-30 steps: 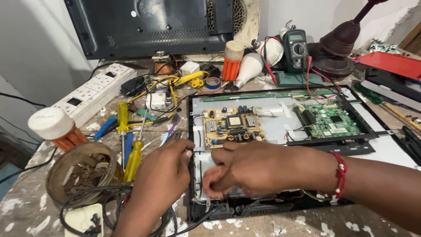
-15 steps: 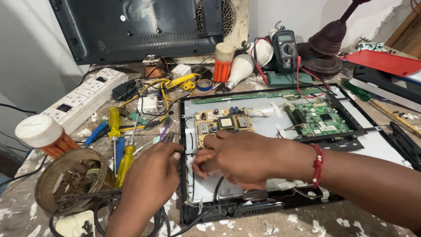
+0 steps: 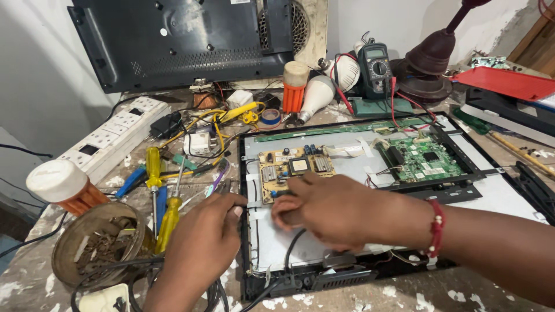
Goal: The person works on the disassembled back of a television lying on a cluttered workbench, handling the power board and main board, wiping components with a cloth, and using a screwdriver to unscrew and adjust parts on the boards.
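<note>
Power board point(image 3: 295, 167) just above both hands point(image 3: 341, 208)

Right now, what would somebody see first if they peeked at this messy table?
First, two hands in the middle: the left hand at the edge of an opened flat screen, the right hand on its back just below a tan circuit board. A green circuit board sits further right, yellow-handled screwdrivers lie left, and a multimeter stands behind.

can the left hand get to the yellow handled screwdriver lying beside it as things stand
Probably yes. The left hand rests at the opened panel's left edge, and the yellow-handled screwdriver lies just to its left on the bench, on top of the clutter with nothing covering its handle.
</note>
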The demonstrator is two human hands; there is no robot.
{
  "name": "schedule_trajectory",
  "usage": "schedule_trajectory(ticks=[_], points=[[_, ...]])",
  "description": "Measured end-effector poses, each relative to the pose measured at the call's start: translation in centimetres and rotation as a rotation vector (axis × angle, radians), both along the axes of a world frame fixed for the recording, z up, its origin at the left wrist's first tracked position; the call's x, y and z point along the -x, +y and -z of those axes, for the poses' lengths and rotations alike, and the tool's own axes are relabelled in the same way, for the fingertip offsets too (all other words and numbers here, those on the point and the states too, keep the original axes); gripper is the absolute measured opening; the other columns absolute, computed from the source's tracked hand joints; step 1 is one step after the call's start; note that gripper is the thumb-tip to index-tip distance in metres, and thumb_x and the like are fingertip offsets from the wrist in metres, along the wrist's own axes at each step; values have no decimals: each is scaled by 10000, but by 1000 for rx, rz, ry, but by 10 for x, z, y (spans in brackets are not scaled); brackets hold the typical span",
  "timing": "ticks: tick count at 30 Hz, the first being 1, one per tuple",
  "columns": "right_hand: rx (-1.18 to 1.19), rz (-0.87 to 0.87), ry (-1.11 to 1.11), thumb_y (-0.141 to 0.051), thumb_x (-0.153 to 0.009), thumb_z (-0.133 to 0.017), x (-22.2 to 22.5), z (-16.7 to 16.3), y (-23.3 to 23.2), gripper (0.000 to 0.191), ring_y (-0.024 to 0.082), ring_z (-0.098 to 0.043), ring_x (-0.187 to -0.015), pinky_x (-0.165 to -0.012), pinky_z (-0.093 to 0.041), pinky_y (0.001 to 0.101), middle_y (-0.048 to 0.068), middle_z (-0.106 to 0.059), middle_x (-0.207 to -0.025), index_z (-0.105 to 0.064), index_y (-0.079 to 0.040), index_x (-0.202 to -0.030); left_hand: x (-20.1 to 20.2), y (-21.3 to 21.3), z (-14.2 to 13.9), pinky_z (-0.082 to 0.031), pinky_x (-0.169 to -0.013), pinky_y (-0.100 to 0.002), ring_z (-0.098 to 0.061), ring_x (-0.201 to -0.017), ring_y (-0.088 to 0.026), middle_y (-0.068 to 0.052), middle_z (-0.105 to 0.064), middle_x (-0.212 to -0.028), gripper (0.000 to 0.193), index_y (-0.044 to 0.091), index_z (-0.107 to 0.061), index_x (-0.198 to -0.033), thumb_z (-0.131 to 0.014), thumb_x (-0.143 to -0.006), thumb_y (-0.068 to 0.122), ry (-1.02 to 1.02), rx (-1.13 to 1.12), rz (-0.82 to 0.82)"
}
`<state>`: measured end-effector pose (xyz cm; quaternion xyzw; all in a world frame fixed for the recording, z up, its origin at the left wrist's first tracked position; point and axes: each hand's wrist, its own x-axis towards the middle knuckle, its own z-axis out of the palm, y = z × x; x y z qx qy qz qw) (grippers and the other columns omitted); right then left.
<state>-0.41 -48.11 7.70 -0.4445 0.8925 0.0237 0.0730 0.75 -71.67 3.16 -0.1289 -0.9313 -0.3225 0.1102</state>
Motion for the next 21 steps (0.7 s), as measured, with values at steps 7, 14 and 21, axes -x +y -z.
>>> schedule_trajectory(ticks=[7, 14, 21], points=[[63, -112, -116, -75, -702, -723, -7, -8, 10, 484, 331, -562, -1084, -820, -516, 463, 110, -575, -1146, -713, -189, -1173, 0, 4, -1, -509, -748, -521, -683, -878, -405, -142, -725, -980, 245, 136, -745, -1085, -612, -879, 128, 2, -6, 24], [-47, 69, -30, -84, -547, -760, 1, -7, -1, 680, 356, -514, -1130, -791, -521, 449, 89, -557, -1155, -659, -172, -1213, -1, 7, 1, -508, -752, -528, -678, -880, -412, -143, -718, -978, 254, 148, -747, -1088, -615, -873, 126, -10, 13, 27], [-81, 7, -70, -94, -642, -768, -6, -6, -1, 599, 357, -526, -1116, -830, -510, 465, 128, -532, -1184, -697, -236, -1219, 5, 13, 5, -524, -729, -500, -697, -860, -382, -130, -719, -966, 246, 138, -742, -1092, -678, -856, 173, -8, 28, 18]])
